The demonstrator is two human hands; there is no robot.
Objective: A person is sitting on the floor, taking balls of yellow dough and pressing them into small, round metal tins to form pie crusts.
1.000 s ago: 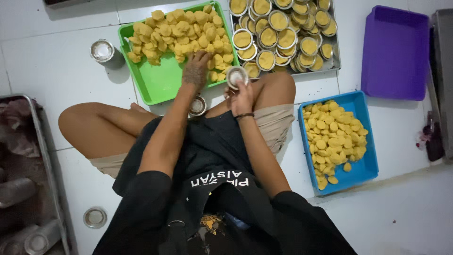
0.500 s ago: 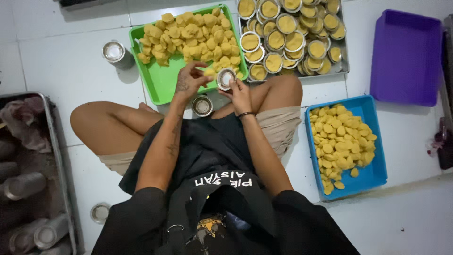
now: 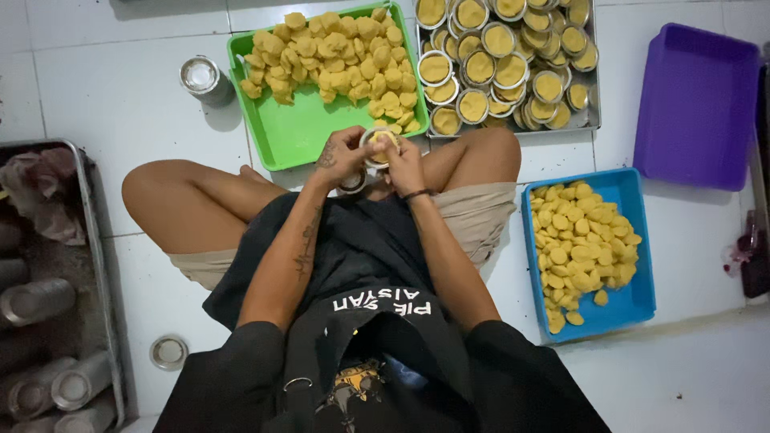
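Dough [image 3: 382,141], soft yellow lump, sits in a small round metal tin [image 3: 375,149] that my left hand [image 3: 341,156] and right hand [image 3: 405,164] both clasp above my crossed legs, just below the green tray [image 3: 301,132]. Fingers cover most of the tin, so its rim & depth are hard to make out; another tin [image 3: 351,183] beneath is half hidden. Around: green tray w/ knobbly yellow pieces, metal tray [image 3: 592,120] of filled tins cut off at top, blue tray [image 3: 634,301], purple tray [image 3: 696,104].
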